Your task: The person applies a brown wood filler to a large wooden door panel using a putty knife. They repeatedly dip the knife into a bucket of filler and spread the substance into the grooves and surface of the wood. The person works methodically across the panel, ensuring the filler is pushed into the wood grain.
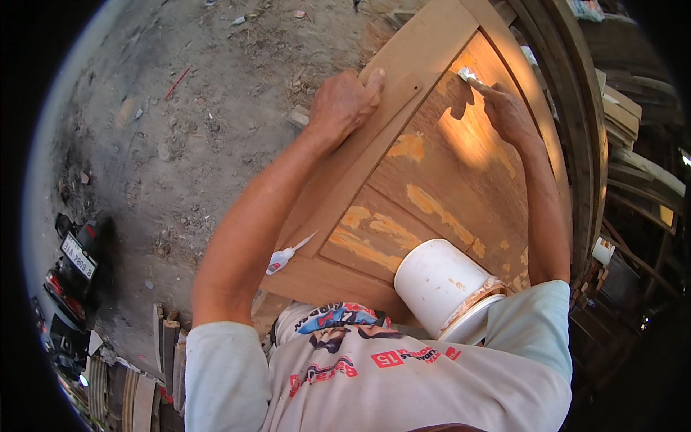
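A wooden panelled door (334, 205) lies before me, its panels marked with patches of orange filler (429, 205). My left hand (348, 102) rests curled on the door's outer edge, thumb out; whether anything is under its fingers is hidden. My right hand (507, 113) is over the far panel with its index finger extended, pressing a small whitish piece (467, 74), maybe a scraper or crumpled sheet, against the wood. Near my body a white plastic bucket (440, 281) with filler-smeared rim lies tilted on the door. A small glue bottle with a pointed nozzle (279, 261) lies by the door's near left corner.
Long curved-looking boards (583, 135) run along the door's right side, with stacked timber (621, 116) beyond. A small white tub (603, 250) stands at the right. Bare dirt ground (178, 162) spreads to the left, with a parked motorcycle (73, 270) and upright wood offcuts (170, 345) at the lower left.
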The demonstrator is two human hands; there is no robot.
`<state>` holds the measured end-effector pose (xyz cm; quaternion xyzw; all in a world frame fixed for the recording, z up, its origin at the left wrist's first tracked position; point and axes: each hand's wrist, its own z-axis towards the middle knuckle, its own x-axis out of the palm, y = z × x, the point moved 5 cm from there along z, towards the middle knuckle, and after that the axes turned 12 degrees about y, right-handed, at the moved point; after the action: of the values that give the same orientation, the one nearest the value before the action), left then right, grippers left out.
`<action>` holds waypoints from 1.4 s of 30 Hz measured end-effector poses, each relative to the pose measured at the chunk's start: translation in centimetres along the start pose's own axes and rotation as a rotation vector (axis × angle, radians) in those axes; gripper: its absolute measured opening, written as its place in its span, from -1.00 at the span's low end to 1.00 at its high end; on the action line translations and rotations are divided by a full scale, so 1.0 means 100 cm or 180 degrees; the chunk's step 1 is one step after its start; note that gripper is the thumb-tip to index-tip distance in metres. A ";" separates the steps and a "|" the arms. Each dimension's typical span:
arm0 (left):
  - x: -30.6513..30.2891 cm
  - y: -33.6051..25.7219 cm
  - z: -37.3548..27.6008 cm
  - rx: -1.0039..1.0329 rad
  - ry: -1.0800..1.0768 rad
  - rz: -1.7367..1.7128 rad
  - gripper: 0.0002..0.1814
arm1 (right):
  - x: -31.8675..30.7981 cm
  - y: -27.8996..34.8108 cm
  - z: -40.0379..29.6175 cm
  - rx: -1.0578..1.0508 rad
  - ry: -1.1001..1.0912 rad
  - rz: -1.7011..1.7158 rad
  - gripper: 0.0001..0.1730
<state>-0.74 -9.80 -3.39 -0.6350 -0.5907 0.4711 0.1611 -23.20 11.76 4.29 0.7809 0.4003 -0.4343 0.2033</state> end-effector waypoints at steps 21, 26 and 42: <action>0.003 0.000 0.003 -0.0135 0.0023 0.0072 -0.18 | -0.007 -0.026 0.019 -0.0062 -0.0265 0.0327 -0.44; 0.004 0.001 0.005 -0.0110 0.0012 -0.0007 -0.19 | -0.012 -0.030 0.014 -0.0095 -0.0469 0.0478 -0.40; 0.005 0.001 0.006 -0.0097 -0.0024 0.0046 -0.19 | -0.008 -0.042 0.050 -0.0212 -0.0697 0.0379 -0.46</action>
<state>-1.26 -9.62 -3.94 -0.6399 -0.5938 0.4655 0.1458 -29.45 10.59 2.42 0.7440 0.3428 -0.4905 0.2971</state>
